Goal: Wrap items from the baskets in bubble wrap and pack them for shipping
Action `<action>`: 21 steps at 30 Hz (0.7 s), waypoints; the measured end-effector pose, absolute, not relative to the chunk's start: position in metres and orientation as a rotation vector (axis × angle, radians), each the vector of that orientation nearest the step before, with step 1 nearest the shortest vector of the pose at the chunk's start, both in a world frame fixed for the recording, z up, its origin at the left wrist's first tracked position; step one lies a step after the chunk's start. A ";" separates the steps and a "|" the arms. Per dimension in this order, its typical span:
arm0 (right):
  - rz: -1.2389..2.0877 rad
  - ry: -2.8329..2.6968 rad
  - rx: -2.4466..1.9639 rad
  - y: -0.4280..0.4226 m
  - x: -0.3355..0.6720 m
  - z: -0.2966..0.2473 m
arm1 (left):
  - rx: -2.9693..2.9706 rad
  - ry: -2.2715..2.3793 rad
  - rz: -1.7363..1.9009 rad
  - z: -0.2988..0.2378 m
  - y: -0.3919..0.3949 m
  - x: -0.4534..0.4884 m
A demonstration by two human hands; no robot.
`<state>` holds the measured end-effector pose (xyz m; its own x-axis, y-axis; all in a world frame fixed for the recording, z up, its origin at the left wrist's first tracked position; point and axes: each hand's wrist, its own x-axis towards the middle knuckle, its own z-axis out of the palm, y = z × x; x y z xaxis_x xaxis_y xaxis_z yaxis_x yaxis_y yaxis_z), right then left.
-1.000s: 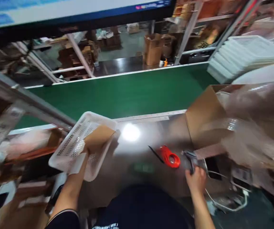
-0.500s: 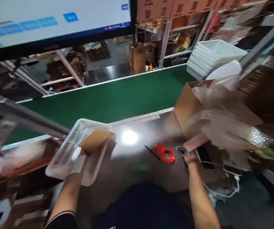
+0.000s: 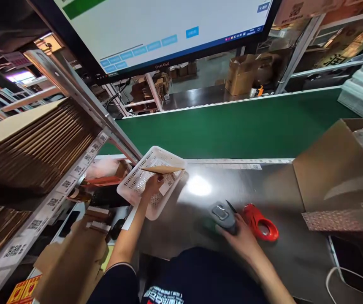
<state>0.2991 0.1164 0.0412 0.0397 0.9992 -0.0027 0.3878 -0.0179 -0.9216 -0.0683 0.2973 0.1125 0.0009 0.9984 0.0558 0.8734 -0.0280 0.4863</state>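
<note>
In the white perforated basket (image 3: 156, 214), my left hand (image 3: 153, 185) is closed on a folded brown cardboard piece (image 3: 164, 169). A white printed label (image 3: 168, 184) hangs beside its fingers; whether they grip it too I cannot tell. A white paper strip (image 3: 131, 218) lies against my left forearm. My right hand (image 3: 242, 237) is wrapped round a grey handheld barcode scanner (image 3: 223, 215), held over the metal table. Just right of it lies a red tape dispenser (image 3: 261, 223). A dark thin blade-like piece (image 3: 231, 206) shows behind the scanner.
A green conveyor belt (image 3: 232, 128) runs behind the metal table (image 3: 283, 185). The monitor (image 3: 169, 25) hangs above it. An open carton (image 3: 330, 164) with plastic wrap stands at right, near a phone (image 3: 352, 261) and cable. Flattened cartons (image 3: 42, 143) fill the left shelf.
My view has swung left. My right hand has brought the scanner from beside the carton leftward, past the tape dispenser. In the basket, the cardboard piece is tilted flatter.
</note>
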 end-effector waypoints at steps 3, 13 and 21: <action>0.956 -1.616 -1.441 0.145 0.252 0.075 | 1.968 1.892 0.503 0.105 0.289 -0.063; 0.991 -1.610 -1.436 0.138 0.266 0.061 | 1.821 2.021 0.635 0.092 0.265 -0.093; 0.916 -1.046 -2.029 0.044 0.381 -0.008 | 1.915 2.335 0.554 0.088 0.246 -0.094</action>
<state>0.3810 0.0438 -0.0081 0.4327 0.8578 -0.2774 0.3882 -0.4550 -0.8014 -0.0941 0.2457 0.0882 -0.2204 0.9603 0.1707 0.9346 0.1579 0.3188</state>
